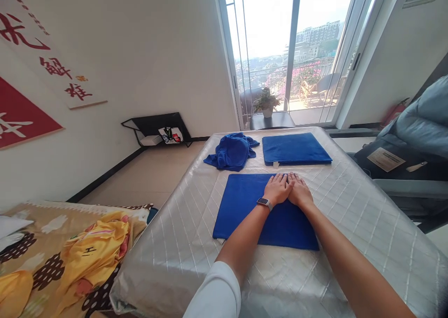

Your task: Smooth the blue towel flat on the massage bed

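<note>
A blue towel [241, 210] lies folded flat into a rectangle on a silver quilted mattress [185, 224]. Flat on its far right part rests my left hand [278, 189], fingers stretched forward, a watch on the wrist. Beside it, my right hand [299, 191] presses on the towel's far right edge, fingers also extended; the two hands touch at the thumbs. Beyond them sits a second folded blue towel [296, 148] with a small white tag on its near edge. To its left is a crumpled blue towel [233, 152] in a loose heap.
Left of the mattress, a patterned cover [52, 257] carries yellow clothing [98, 243]. A black chair with a potted plant [268, 102] stands before the glass door. A grey armchair [413, 182] holding a dark bag and jacket is at right. A low black rack [157, 126] is by the wall.
</note>
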The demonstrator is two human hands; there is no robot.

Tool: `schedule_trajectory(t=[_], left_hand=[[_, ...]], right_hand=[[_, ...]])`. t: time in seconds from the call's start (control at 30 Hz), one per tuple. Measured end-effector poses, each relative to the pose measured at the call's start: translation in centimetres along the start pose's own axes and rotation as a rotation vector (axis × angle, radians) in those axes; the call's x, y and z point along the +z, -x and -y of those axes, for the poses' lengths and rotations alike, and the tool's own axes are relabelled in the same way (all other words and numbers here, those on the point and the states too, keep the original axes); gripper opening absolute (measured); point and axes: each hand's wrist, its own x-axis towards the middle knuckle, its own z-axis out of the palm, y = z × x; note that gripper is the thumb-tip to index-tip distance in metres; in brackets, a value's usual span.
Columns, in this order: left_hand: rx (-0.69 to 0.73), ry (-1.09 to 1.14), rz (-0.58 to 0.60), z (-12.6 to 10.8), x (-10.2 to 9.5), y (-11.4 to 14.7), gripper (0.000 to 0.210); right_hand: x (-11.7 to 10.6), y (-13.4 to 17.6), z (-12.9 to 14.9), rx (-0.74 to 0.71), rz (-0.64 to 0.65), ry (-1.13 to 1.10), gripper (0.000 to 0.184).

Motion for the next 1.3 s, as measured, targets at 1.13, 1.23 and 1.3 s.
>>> schedule_trajectory(t=[1.13,1.23,1.3], left_hand=[[-0.42,-0.18,0.014,15.3,-5.5,7.4,0.072],[-0.359,-0.243,-0.081,12.7,-5.7,6.5,0.069],[-0.227,-0.206,-0.114,9.4,-5.0,5.5,0.068]], right_hand=[[-0.5,4.3,1.3,-0.001,0.056,0.022,0.068],[-0.7,4.2,1.5,0.007,0.045,0.009,0.068],[-0.8,4.2,1.6,0.009,0.036,0.0,0.068]])
